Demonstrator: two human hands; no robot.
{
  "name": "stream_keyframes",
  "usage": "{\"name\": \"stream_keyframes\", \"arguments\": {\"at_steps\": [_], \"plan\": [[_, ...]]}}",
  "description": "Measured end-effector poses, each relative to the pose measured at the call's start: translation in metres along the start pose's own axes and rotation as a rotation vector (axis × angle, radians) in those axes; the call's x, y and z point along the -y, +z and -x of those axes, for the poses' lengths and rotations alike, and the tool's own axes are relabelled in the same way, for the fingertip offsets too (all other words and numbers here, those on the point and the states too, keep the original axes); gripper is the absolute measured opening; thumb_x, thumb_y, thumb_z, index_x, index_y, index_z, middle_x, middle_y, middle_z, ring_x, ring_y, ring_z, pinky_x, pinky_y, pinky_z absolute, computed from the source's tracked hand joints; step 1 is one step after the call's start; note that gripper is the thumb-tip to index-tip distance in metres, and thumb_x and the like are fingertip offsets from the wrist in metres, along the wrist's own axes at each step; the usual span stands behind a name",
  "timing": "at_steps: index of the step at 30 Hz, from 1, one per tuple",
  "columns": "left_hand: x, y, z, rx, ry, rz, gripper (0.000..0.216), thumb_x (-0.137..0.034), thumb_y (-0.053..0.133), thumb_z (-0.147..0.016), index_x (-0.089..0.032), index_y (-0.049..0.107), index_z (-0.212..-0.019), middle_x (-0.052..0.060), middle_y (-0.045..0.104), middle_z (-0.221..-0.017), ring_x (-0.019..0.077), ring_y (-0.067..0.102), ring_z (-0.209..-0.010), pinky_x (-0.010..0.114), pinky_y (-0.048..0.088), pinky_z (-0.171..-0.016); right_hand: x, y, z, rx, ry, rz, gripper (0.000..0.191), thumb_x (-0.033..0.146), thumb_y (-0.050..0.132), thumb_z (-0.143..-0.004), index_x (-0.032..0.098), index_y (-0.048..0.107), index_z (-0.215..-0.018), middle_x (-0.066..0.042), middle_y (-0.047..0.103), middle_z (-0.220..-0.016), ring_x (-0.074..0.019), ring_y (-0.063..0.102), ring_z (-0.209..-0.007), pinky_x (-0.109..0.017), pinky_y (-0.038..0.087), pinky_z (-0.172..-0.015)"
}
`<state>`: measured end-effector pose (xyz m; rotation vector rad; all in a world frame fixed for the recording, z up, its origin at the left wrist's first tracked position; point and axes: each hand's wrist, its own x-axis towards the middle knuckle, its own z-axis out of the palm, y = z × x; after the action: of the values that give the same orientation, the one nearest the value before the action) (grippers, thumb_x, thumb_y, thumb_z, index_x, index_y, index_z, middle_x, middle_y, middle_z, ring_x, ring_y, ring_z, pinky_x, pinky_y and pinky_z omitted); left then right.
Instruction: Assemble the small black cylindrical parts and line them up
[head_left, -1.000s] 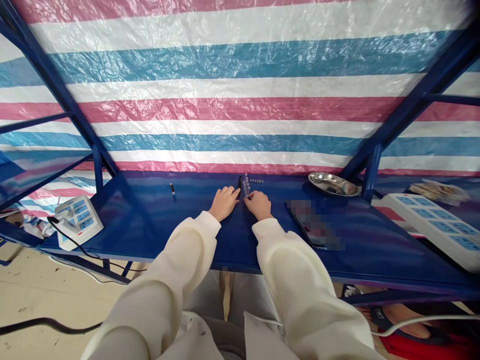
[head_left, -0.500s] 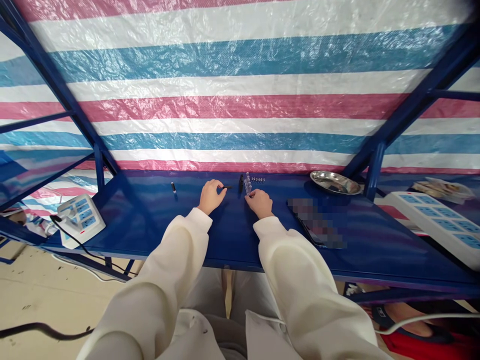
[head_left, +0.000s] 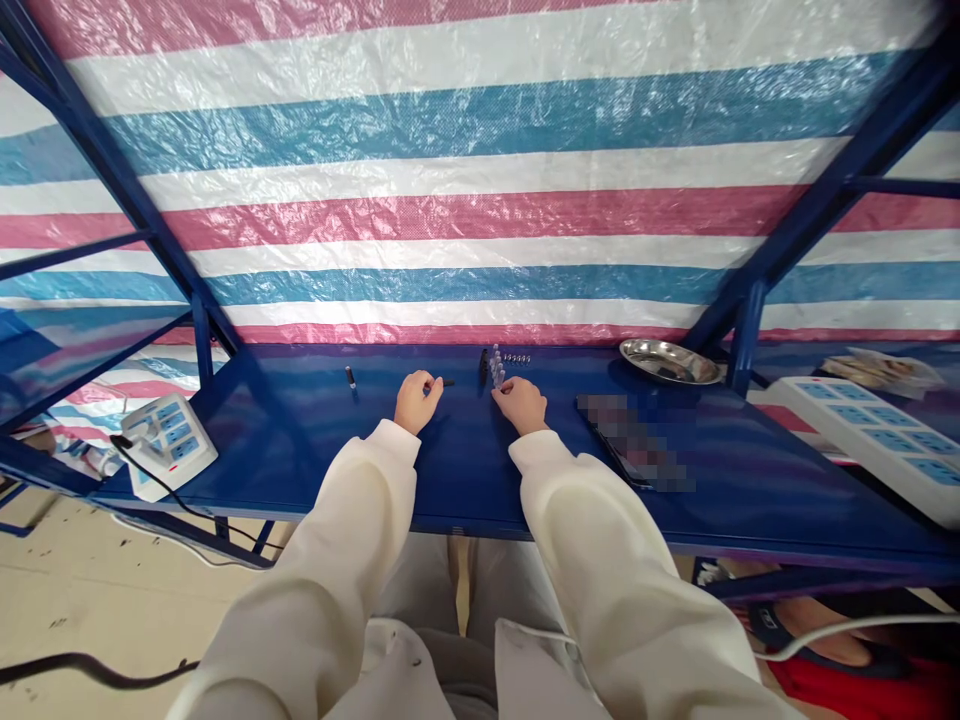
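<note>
My left hand [head_left: 417, 402] is closed, thumb and fingers pinching a thin black stick-like piece [head_left: 448, 383] that juts out to the right above the blue table. My right hand [head_left: 523, 404] has its fingertips pinched together at the near end of a row of small clear plastic pieces [head_left: 496, 366]. Whether one of these is between the fingers is hidden. Just left of that row lie small black parts [head_left: 484, 364]. Behind and to the right is a row of small shiny metal parts [head_left: 517, 358].
A short black-and-white tube [head_left: 350, 378] stands left on the table [head_left: 465, 470]. To the right are a phone-like dark slab [head_left: 609, 440], partly blurred, and a steel dish [head_left: 669, 362]. Power strips [head_left: 169, 445] sit at both ends, blue frame posts [head_left: 748, 335] beside them.
My left hand has turned a little and shifted slightly left and down, with the black piece still in its fingers. My right hand stays at the row. The view has shifted slightly.
</note>
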<state>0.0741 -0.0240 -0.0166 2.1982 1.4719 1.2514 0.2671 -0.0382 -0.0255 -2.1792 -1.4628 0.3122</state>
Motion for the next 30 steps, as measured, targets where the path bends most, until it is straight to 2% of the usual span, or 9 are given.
{"name": "stream_keyframes", "arguments": {"at_steps": [5, 10, 17, 22, 30], "plan": [[0.004, 0.0, 0.0, -0.018, 0.001, 0.044, 0.022, -0.03, 0.049, -0.084, -0.019, 0.047, -0.066, 0.001, 0.056, -0.069, 0.0138, 0.053, -0.07, 0.028, 0.044, -0.075, 0.002, -0.005, 0.004, 0.041, 0.006, 0.004, 0.018, 0.028, 0.055, -0.078, 0.02, 0.066, -0.088, -0.007, 0.068, -0.097, -0.0238, 0.06, -0.097, -0.035, 0.041, -0.081], [0.006, 0.0, -0.001, -0.033, -0.011, 0.122, 0.007, -0.024, 0.049, -0.083, -0.019, 0.05, -0.08, 0.002, 0.059, -0.076, 0.0135, 0.056, -0.074, 0.028, 0.045, -0.078, 0.018, -0.009, 0.012, 0.07, -0.154, -0.027, 0.013, 0.026, 0.054, -0.077, 0.02, 0.064, -0.083, -0.006, 0.069, -0.088, -0.021, 0.063, -0.087, -0.027, 0.041, -0.07], [0.008, 0.002, 0.0, -0.061, 0.008, 0.171, 0.004, -0.022, 0.048, -0.083, -0.019, 0.049, -0.086, 0.003, 0.059, -0.082, 0.0135, 0.056, -0.075, 0.027, 0.045, -0.075, 0.051, 0.0, 0.016, 0.083, -0.256, 0.088, 0.012, 0.024, 0.052, -0.08, 0.02, 0.06, -0.088, -0.009, 0.068, -0.088, -0.0221, 0.064, -0.082, -0.027, 0.04, -0.065], [0.012, 0.005, 0.001, -0.1, 0.053, 0.198, 0.005, -0.023, 0.051, -0.083, -0.018, 0.049, -0.086, 0.002, 0.059, -0.08, 0.0125, 0.056, -0.073, 0.026, 0.045, -0.072, 0.05, 0.008, 0.021, 0.094, -0.292, 0.135, 0.015, 0.025, 0.048, -0.084, 0.019, 0.057, -0.094, -0.008, 0.068, -0.087, -0.0216, 0.064, -0.083, -0.026, 0.039, -0.065], [0.011, 0.005, 0.001, -0.103, 0.101, 0.201, 0.008, -0.022, 0.052, -0.084, -0.018, 0.055, -0.089, 0.002, 0.062, -0.08, 0.0113, 0.057, -0.071, 0.025, 0.046, -0.07, 0.045, 0.008, 0.024, 0.091, -0.309, 0.189, 0.015, 0.025, 0.047, -0.084, 0.019, 0.056, -0.094, -0.007, 0.068, -0.087, -0.022, 0.065, -0.083, -0.025, 0.037, -0.062]]}}
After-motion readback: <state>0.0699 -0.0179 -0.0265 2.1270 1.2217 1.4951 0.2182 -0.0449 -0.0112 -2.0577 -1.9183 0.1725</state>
